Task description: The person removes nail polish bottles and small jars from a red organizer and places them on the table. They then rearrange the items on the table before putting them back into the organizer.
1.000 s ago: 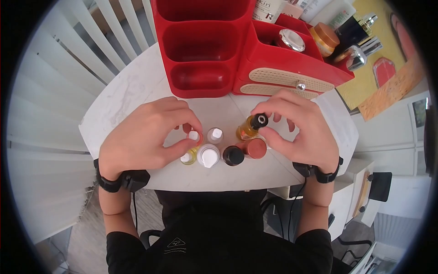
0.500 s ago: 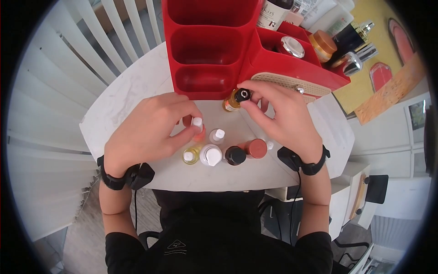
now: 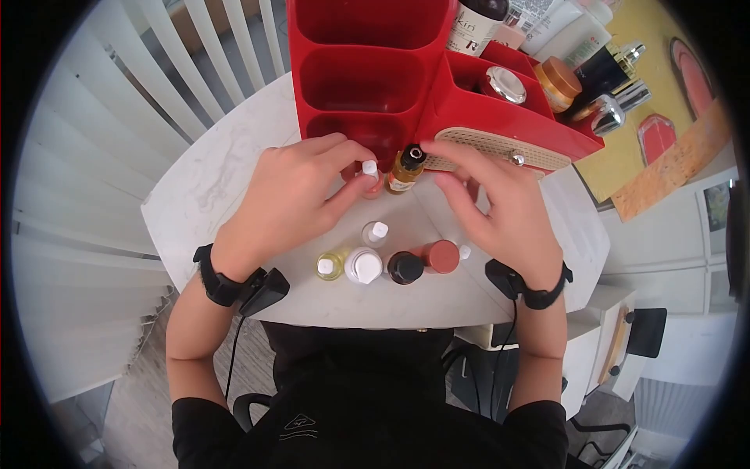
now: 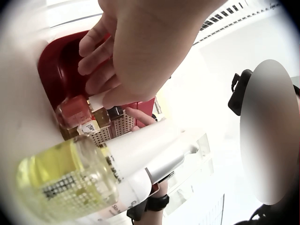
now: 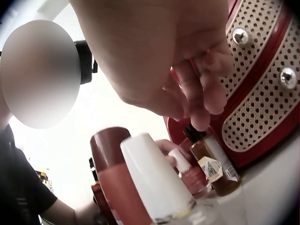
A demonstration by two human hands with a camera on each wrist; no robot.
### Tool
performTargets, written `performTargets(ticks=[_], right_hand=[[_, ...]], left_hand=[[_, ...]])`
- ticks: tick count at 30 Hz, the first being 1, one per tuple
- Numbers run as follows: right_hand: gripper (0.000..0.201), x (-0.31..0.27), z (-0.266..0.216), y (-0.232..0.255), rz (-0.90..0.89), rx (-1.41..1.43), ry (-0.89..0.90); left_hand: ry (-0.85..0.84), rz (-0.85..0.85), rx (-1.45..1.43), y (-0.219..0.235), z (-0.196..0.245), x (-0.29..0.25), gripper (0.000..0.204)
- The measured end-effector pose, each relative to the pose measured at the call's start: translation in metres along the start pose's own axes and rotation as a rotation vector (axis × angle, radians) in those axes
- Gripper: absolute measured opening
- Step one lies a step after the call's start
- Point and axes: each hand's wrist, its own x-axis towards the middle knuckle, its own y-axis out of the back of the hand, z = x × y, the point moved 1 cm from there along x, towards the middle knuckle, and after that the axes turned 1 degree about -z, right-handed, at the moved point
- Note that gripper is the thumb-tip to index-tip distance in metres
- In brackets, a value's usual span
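In the head view the left hand (image 3: 293, 195) pinches the white cap of a small pink bottle (image 3: 373, 186), just in front of the red organizer. Right beside it stands an amber bottle with a black cap (image 3: 405, 173). The right hand (image 3: 504, 211), thumb and forefinger apart, is just right of that bottle and holds nothing. Nearer the person are a clear bottle with white cap (image 3: 375, 233), a yellow bottle (image 3: 329, 266), a white bottle (image 3: 364, 266), a black-capped bottle (image 3: 405, 267) and a reddish-brown one (image 3: 441, 256). The right wrist view shows the amber bottle (image 5: 216, 164) upright below the fingers.
The red organizer (image 3: 431, 102) stands at the table's back, with three hollow compartments on its left and drawers on its right. Its right top holds several jars and bottles, including an orange-lidded jar (image 3: 557, 82). White slats (image 3: 133, 70) border the table (image 3: 191, 180) on the left.
The right hand set the amber bottle down by the organizer, released it and drew slightly right. The left hand carried the pink bottle away from the yellow one, back and right, to beside the amber bottle.
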Motion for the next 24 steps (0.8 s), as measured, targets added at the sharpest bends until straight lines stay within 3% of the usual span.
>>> performTargets(ticks=[4,6,9,15,17,18,20,24], right_hand=[[0.039,-0.015,0.003,0.031,-0.115,0.107,0.019],[0.044,-0.021,0.002,0.040,-0.320,0.265,-0.067],[0.042,-0.024,-0.002,0.036,-0.424,0.327,-0.067],[0.034,-0.031,-0.002,0.030,-0.448,0.214,-0.090],[0.029,-0.033,0.000,0.029,-0.444,0.186,-0.088],[0.025,-0.033,0.000,0.028,-0.455,0.159,-0.075],[0.021,-0.032,-0.003,0.030,-0.454,0.137,-0.076],[0.015,-0.032,-0.001,0.026,-0.365,0.094,-0.067]], left_hand=[[-0.005,-0.021,0.024,-0.005,-0.001,0.002,0.015],[-0.009,-0.019,0.028,-0.009,-0.003,0.002,0.015],[-0.012,-0.025,0.009,-0.012,-0.004,0.004,0.015],[0.089,-0.027,-0.097,0.004,0.004,0.000,0.021],[0.229,-0.157,-0.211,0.022,0.008,0.000,0.028],[0.225,-0.159,-0.213,0.026,0.008,-0.001,0.028],[0.154,-0.380,-0.446,0.029,0.009,-0.003,0.033],[0.057,-0.430,-0.472,0.023,0.014,-0.004,0.033]])
